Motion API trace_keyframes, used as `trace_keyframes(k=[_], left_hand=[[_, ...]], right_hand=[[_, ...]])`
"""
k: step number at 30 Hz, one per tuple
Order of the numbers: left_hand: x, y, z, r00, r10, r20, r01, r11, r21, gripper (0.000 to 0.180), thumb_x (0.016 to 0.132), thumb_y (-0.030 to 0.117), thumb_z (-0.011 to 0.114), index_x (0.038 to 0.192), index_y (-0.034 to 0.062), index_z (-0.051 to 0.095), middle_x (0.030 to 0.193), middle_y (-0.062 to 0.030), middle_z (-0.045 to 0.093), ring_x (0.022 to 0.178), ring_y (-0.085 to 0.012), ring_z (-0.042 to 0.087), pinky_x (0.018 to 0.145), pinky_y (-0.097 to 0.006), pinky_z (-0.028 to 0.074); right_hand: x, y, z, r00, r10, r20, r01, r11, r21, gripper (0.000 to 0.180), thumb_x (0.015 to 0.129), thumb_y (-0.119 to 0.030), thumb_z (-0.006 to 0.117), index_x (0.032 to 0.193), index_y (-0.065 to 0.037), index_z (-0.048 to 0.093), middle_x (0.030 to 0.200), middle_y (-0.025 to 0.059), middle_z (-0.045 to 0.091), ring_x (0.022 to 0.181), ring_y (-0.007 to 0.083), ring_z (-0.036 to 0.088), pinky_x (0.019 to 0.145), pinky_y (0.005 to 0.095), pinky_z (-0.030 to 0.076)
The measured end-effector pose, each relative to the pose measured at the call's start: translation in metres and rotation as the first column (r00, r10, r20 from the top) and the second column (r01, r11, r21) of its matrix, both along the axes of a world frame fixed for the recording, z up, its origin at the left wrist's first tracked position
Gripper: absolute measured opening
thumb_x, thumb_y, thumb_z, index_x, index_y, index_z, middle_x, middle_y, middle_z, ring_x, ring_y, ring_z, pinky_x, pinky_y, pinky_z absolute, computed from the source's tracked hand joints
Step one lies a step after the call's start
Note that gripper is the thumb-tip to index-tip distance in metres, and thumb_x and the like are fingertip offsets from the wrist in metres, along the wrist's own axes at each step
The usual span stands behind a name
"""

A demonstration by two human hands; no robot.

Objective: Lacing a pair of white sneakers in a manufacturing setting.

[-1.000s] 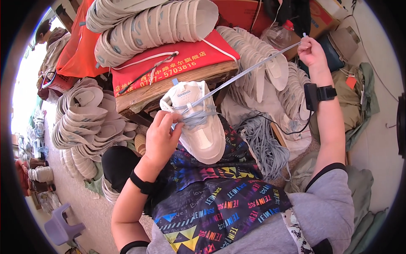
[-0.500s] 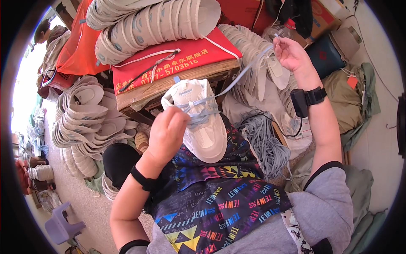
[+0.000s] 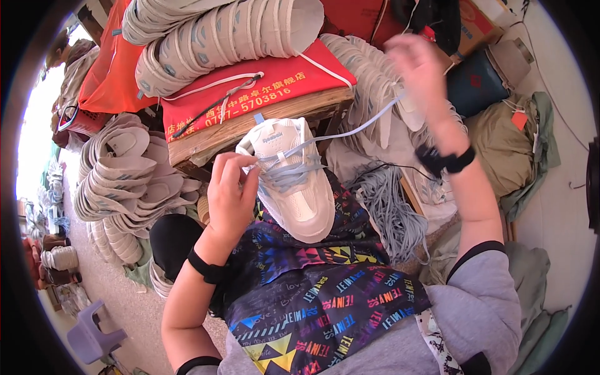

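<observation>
A white and pale-grey shoe upper (image 3: 304, 206) rests on my apron, its toe toward me. A light blue-grey shoelace (image 3: 289, 175) crosses its front in several rows. The lace's loose length (image 3: 359, 129) runs out to the right, toward my right hand (image 3: 417, 72). That hand is raised and smeared by motion, so its fingers cannot be made out. At the shoe's left edge is my left hand (image 3: 231, 194), thumb and fingers bent together in a pinch by the eyelets. What it pinches is hidden.
Ahead stands a wooden bench (image 3: 262, 125) with a red cloth bag (image 3: 250, 94) and a row of nested shoe uppers (image 3: 219, 40). More uppers pile up on the left (image 3: 119, 169) and beyond my right hand. A bundle of grey laces (image 3: 397, 215) hangs right of my lap.
My right hand has swung slightly up and left and is blurred; the lace has gone from taut to sagging. My left hand has shifted left off the shoe's front to its edge.
</observation>
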State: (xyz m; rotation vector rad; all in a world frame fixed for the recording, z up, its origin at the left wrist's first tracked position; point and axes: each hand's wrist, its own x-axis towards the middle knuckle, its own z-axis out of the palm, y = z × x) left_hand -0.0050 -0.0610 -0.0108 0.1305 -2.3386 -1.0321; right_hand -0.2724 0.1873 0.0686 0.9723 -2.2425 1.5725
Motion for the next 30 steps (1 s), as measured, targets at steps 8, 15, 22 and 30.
trace_keyframes(k=[8, 15, 22, 30], left_hand=[[-0.022, 0.004, 0.011, 0.998, 0.036, 0.059, -0.020, 0.966, -0.258, 0.020, 0.073, 0.005, 0.072, 0.090, 0.0028, 0.061, 0.093, -0.0093, 0.051, 0.093, -0.0293, 0.051, 0.080, -0.040, 0.044], [-0.016, -0.007, 0.025, 0.997, -0.006, -0.081, -0.029, 0.902, -0.430, 0.019, 0.067, 0.003, 0.069, 0.081, 0.0047, 0.057, 0.097, -0.0084, 0.055, 0.091, -0.0283, 0.056, 0.078, -0.040, 0.045], [0.020, -0.074, 0.045, 0.945, 0.298, -0.136, -0.327, 0.828, -0.456, 0.013, 0.070, -0.003, 0.064, 0.078, 0.0023, 0.055, 0.097, -0.0111, 0.057, 0.084, -0.0285, 0.057, 0.072, -0.037, 0.047], [0.092, -0.153, 0.051, 0.828, 0.546, -0.127, -0.544, 0.730, -0.413, 0.009, 0.076, 0.001, 0.062, 0.078, 0.0003, 0.053, 0.098, -0.0112, 0.056, 0.082, -0.0243, 0.055, 0.074, -0.033, 0.047]], right_hand=[[0.138, -0.063, -0.058, 0.882, 0.448, -0.147, -0.322, 0.800, 0.506, 0.021, 0.078, -0.014, 0.071, 0.089, -0.005, 0.056, 0.090, 0.0106, 0.050, 0.084, 0.0304, 0.059, 0.069, 0.0406, 0.050], [0.140, -0.064, -0.048, 0.865, 0.489, -0.114, -0.333, 0.728, 0.599, 0.017, 0.079, -0.012, 0.068, 0.088, -0.005, 0.057, 0.084, 0.0096, 0.055, 0.069, 0.0321, 0.061, 0.062, 0.0414, 0.050], [0.113, -0.062, -0.030, 0.822, 0.395, 0.410, -0.561, 0.684, 0.466, 0.020, 0.085, -0.020, 0.068, 0.089, -0.002, 0.060, 0.069, 0.0086, 0.060, 0.062, 0.0174, 0.057, 0.060, 0.0322, 0.046], [0.090, -0.054, 0.004, 0.795, 0.407, 0.450, -0.598, 0.400, 0.694, 0.024, 0.081, -0.026, 0.071, 0.086, -0.004, 0.065, 0.072, 0.0092, 0.064, 0.066, 0.0209, 0.062, 0.062, 0.0339, 0.047]])
